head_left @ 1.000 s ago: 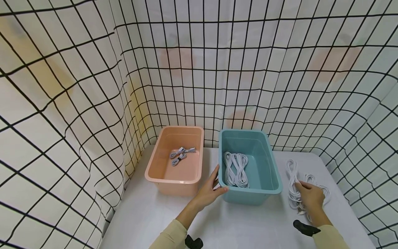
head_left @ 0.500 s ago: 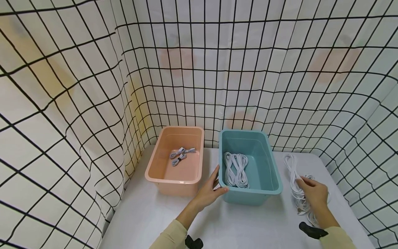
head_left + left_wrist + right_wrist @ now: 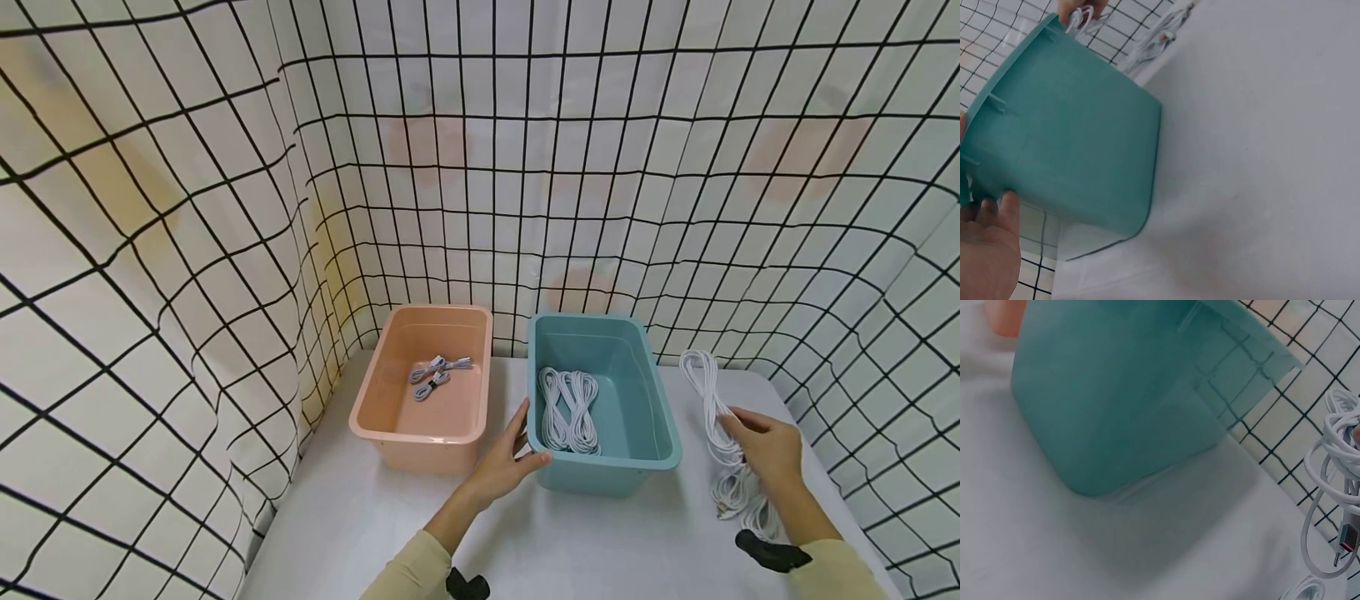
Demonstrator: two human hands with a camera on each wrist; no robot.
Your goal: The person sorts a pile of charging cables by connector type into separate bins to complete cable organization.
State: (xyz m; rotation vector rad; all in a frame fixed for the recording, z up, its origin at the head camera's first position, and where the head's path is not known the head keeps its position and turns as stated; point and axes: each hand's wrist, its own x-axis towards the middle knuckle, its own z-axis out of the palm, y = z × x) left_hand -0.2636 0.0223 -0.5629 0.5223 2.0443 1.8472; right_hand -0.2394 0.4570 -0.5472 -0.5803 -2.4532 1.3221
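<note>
At the teal bin [image 3: 600, 479], my left hand [image 3: 498, 467] grips the near left corner, thumb on the front rim and fingers on the side wall. Two coiled bundles of white cable [image 3: 570, 408] lie inside that bin. To its right, my right hand [image 3: 768, 450] pinches another coiled white cable [image 3: 708, 392] by its middle, loops leaning up and left. A plug [image 3: 1349, 537] hangs among its loops in the right wrist view. Below this hand, more white cable [image 3: 757, 512] rests on the table, partly hidden by the wrist.
An orange bin [image 3: 427, 454] stands left of the teal one, holding several small grey cables [image 3: 431, 379] tied in bundles. Black netting [image 3: 525, 167] over white sheeting encloses the white table [image 3: 577, 550] at the back and sides.
My right hand has drawn the cable up and to the right, away from the other white cable, and its upper loops now stand farther back. The left hand stays at the bin's corner.
</note>
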